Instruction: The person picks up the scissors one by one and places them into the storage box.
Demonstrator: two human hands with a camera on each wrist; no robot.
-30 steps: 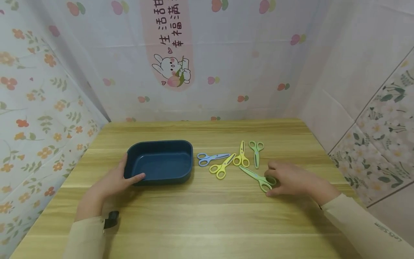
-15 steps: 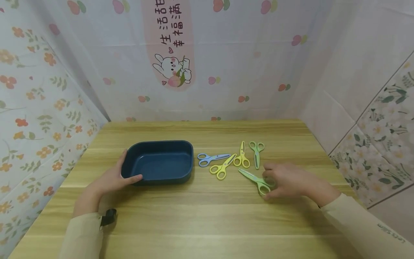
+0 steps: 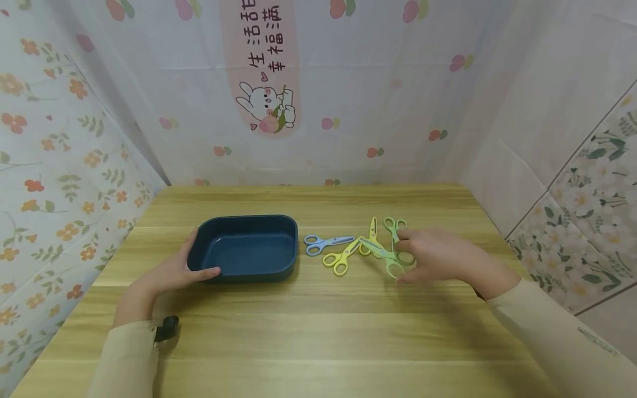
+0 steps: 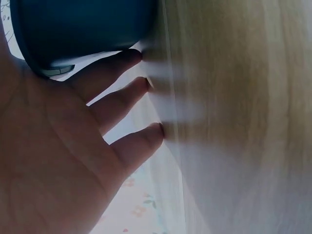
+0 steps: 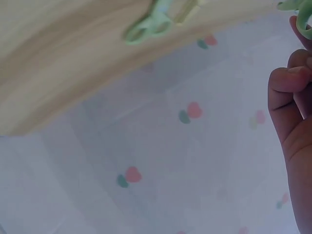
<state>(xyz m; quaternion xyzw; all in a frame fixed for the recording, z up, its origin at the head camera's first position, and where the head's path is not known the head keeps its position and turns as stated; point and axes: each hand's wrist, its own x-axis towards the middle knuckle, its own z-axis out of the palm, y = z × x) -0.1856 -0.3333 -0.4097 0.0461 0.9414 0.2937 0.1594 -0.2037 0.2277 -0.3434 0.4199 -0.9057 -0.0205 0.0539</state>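
My right hand (image 3: 438, 255) pinches green scissors (image 3: 382, 255) by the finger loops, blades pointing left and overlapping the yellow scissors in the head view. In the right wrist view, part of a green loop (image 5: 304, 24) shows at the fingertips. Beyond the hand lie other green scissors (image 3: 395, 225), partly covered by it. Two yellow scissors (image 3: 342, 258) and a pair of blue scissors (image 3: 325, 243) lie on the table to the left. My left hand (image 3: 171, 273) rests against the left end of a dark blue rectangular box (image 3: 269, 276), thumb along its front, fingers extended.
The wood-grain table (image 3: 308, 337) ends at a printed curtain (image 3: 338, 99) behind, with floral cloth (image 3: 74, 182) on the left and panels on the right. A small black device (image 3: 168, 328) sits at the left cuff.
My right hand has raised the green scissors off the table and carried them away from me and slightly left, over the yellow ones. The left hand and box have barely moved.
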